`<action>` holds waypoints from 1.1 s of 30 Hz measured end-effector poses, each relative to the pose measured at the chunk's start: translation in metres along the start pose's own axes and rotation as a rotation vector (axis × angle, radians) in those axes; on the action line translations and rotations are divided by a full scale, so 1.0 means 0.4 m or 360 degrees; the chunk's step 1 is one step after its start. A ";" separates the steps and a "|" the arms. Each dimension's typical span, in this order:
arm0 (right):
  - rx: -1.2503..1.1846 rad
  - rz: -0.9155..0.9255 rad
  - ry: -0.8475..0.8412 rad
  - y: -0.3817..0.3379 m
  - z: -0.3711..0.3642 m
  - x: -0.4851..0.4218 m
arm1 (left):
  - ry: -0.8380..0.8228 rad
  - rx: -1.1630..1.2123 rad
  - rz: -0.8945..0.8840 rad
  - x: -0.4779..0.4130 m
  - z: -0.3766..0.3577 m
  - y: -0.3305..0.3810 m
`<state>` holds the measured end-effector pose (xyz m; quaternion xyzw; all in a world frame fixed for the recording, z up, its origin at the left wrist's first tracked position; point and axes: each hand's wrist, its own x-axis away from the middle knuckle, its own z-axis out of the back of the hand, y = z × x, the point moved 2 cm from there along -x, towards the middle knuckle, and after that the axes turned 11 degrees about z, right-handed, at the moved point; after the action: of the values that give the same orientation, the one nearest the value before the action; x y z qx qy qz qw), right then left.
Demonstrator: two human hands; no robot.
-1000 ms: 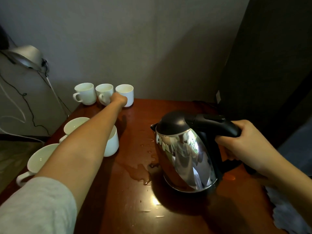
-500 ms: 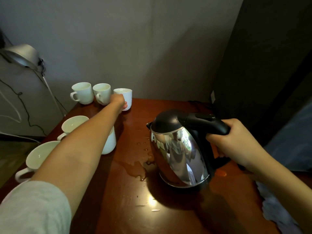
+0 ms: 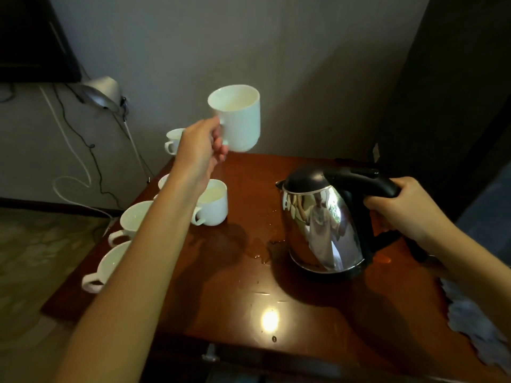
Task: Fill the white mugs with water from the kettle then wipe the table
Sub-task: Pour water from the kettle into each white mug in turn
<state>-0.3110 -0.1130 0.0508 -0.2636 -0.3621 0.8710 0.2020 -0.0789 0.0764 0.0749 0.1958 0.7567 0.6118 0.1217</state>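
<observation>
My left hand [image 3: 201, 150] holds a mug [image 3: 239, 117] above the table's [image 3: 249, 299] far left; other mugs [image 3: 213, 208] line its left edge under my arm; the kettle [image 3: 323, 225] stands right, my right hand [image 3: 401, 208] round its handle; a puddle [image 3: 262, 252] lies between.

We have one wide-angle view from our head, facing forward and down, near the tabletop [image 3: 249, 299]; our left hand [image 3: 199, 150] lies ahead, our right hand [image 3: 401, 208] to its right, the wall [image 3: 276, 51] beyond both.
</observation>
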 end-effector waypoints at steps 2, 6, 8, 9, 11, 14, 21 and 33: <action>-0.0012 -0.0006 0.0004 0.001 0.000 0.010 | 0.0011 -0.0086 -0.0093 0.080 0.026 -0.052; 0.0015 0.0020 -0.0050 -0.002 0.012 0.033 | 0.0027 -0.0277 0.0033 0.204 0.069 -0.203; 0.0053 0.0045 -0.0074 -0.003 0.025 0.043 | 0.0026 -0.0337 0.0133 0.251 0.087 -0.272; 0.0064 0.0056 -0.0085 -0.004 0.032 0.048 | 0.0030 -0.0372 0.0162 0.267 0.095 -0.301; 0.0070 0.0068 -0.0133 -0.012 0.043 0.060 | 0.0051 -0.0431 0.0202 0.285 0.114 -0.346; 0.0029 0.0112 -0.0223 -0.030 0.051 0.074 | 0.0069 -0.0462 0.0223 0.294 0.135 -0.381; 0.0073 0.0272 -0.0403 -0.066 0.045 0.068 | 0.0121 -0.0563 0.0224 0.295 0.153 -0.394; 0.0166 0.0452 -0.0441 -0.105 0.013 0.034 | 0.0052 -0.0490 0.0226 0.286 0.173 -0.410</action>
<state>-0.3180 -0.0807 0.0806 -0.1787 -0.3000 0.9362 0.0388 -0.1761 0.1595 -0.0939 0.2179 0.6401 0.7307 0.0943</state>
